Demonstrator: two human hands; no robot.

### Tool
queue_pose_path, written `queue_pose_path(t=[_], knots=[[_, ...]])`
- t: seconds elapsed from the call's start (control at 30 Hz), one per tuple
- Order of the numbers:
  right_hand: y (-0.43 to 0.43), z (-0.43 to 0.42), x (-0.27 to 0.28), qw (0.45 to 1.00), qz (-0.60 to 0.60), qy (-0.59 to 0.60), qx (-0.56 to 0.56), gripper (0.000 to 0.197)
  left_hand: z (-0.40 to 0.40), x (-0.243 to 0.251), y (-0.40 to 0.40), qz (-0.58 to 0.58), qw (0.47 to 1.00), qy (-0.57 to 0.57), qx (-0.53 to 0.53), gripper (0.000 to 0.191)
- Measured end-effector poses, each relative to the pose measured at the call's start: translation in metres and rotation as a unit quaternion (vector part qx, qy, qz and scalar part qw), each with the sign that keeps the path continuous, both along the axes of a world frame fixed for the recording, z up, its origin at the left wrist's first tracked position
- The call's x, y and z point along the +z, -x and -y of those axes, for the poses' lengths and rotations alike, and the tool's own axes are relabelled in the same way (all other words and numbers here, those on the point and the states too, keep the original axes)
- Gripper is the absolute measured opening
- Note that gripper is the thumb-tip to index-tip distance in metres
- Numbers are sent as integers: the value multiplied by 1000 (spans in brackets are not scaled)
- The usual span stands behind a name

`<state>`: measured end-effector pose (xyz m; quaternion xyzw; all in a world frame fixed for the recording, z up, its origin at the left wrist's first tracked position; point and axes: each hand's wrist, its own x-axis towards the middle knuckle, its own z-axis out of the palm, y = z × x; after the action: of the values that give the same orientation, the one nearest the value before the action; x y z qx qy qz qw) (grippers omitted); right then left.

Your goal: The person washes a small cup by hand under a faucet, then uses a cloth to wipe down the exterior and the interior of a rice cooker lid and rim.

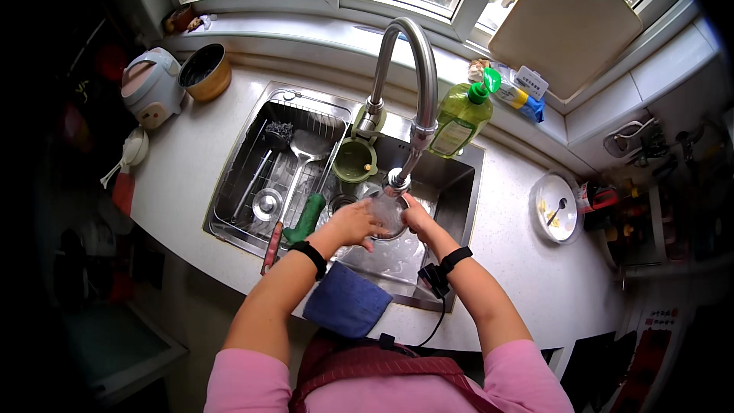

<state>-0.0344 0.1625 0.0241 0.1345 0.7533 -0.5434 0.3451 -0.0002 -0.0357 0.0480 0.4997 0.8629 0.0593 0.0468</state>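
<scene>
Below the running faucet (pixel 424 86), a round bowl (pixel 393 219), apparently metal, catches water over the right sink basin (pixel 453 198). My right hand (pixel 417 217) grips the bowl's right side, thumb near the rim. On the other side, my left hand (pixel 351 223) has its fingers apart at the bowl's left edge and under the splash, and nothing is seen held in it. Water blurs the bowl's inside. Left of my left hand lies a green glove-like piece (pixel 308 218) on the divider. A blue cloth (pixel 347 301) hangs over the sink's front edge.
A wire rack (pixel 312 109) in the left basin holds a metal spatula (pixel 298 169), a scrub brush (pixel 278 136) and a pot lid (pixel 267 204). Behind stand a green strainer cup (pixel 351 163) and a dish soap bottle (pixel 461 117). A plate with a spoon (pixel 555 212) sits right.
</scene>
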Motion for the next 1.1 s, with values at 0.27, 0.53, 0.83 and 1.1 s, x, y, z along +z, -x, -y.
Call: queue_pose_path(t=[0.27,0.53,0.83,1.1], knots=[[-11,3,9,998,11,55,-12,73,9,-15,-1,-139,984,114,-17,20],[-5,4,1,999,-33,-32,-18,65,-21,-17,-24,29,991,-102,86,12],[-7,3,4,986,-109,-25,122,63,-10,-21,-7,-77,969,235,4,40],[-12,18,1,986,-156,44,-37,65,-16,-36,-14,-150,973,106,141,28]])
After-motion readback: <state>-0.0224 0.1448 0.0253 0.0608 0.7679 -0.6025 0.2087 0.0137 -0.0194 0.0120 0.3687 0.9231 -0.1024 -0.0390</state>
